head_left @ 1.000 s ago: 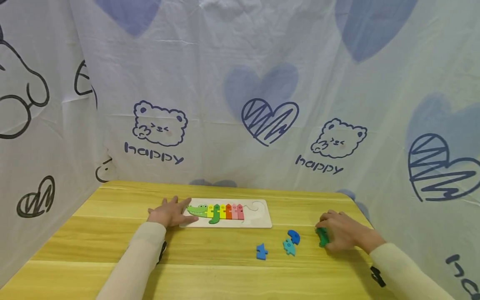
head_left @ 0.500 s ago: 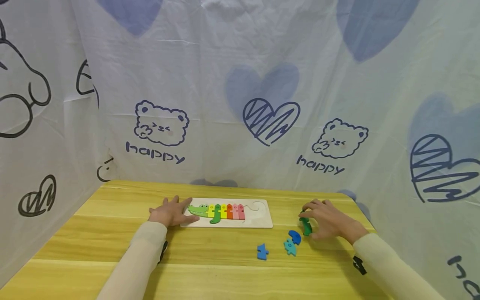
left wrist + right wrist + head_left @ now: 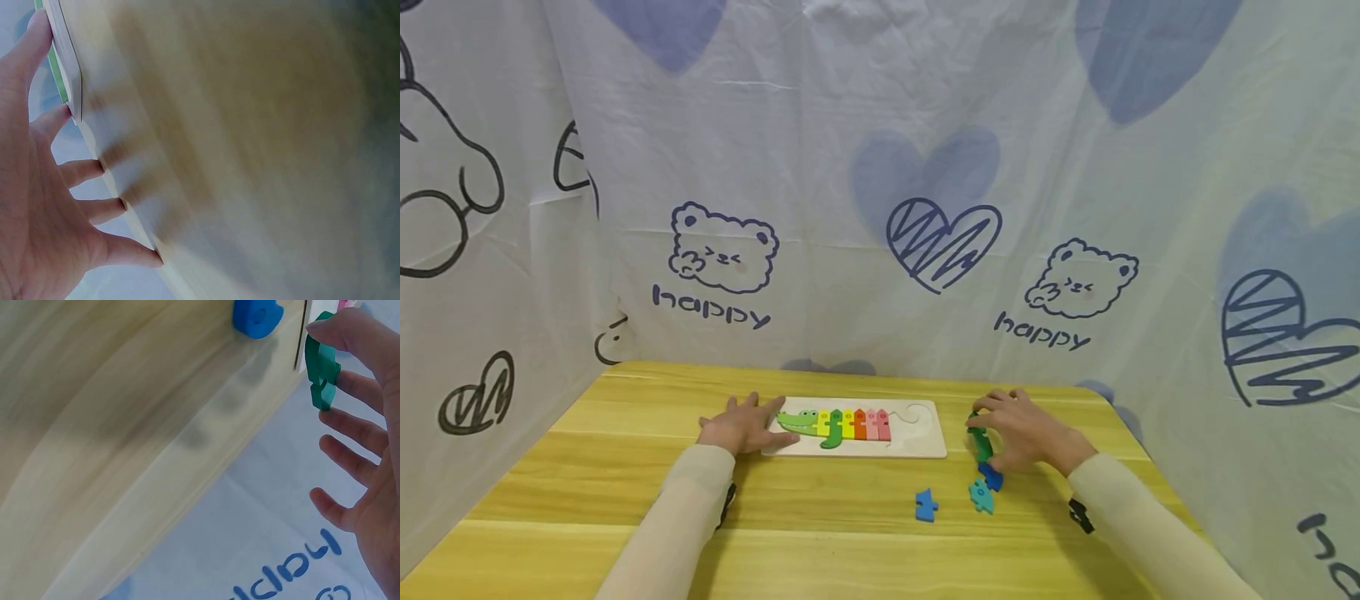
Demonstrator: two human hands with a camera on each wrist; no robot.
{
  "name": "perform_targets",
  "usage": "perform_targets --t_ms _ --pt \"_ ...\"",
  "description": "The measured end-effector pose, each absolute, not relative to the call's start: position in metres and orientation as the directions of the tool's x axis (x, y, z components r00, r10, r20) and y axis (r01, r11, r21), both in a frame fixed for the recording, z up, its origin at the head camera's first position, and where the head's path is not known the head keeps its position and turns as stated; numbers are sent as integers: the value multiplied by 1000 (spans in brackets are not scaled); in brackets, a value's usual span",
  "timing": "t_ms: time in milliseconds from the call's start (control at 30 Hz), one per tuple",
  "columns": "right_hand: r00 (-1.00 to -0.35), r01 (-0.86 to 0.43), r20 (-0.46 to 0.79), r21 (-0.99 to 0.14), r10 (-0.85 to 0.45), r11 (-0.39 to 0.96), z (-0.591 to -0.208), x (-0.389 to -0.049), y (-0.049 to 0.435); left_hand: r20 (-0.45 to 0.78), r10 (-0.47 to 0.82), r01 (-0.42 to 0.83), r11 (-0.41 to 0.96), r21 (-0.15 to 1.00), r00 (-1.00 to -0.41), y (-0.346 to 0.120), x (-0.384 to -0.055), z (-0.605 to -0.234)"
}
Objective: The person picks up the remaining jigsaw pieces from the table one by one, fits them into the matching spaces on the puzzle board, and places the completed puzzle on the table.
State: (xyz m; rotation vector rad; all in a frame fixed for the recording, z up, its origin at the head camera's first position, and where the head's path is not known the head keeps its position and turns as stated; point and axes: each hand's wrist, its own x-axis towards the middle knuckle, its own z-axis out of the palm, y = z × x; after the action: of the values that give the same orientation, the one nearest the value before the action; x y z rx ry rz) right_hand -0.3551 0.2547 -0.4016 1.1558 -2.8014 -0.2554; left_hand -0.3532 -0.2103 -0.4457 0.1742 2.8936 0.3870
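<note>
The right hand, right of centre in the lower half of the head view, pinches a green piece between its thumb and fingers. In the right wrist view that piece is at the upper right, with the ring and little fingers apart from it. The left hand, lower left of centre in the head view, is spread and relaxed, grasping nothing; its thumb and index finger rest on the left end of a white board.

The board lies just below the middle of the head view. On it, a green crocodile head sits at the left, followed by a row of yellow, green, orange-red and pink pieces; a thin outline curls at its right end.

Just below the green piece lies a dark blue piece, then a teal piece; a lighter blue piece lies to their left. All rest on a yellow wood-grain table across the bottom of the frame. Behind it hangs a pale cloth printed with hearts, bears and "happy".
</note>
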Motion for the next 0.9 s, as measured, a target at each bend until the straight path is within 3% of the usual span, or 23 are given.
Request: perform_targets --t_ms 900 --pt "-659 -731 13 220 -752 645 -404 -378 191 -193 153 98 957 271 -969 -213 -357 -449"
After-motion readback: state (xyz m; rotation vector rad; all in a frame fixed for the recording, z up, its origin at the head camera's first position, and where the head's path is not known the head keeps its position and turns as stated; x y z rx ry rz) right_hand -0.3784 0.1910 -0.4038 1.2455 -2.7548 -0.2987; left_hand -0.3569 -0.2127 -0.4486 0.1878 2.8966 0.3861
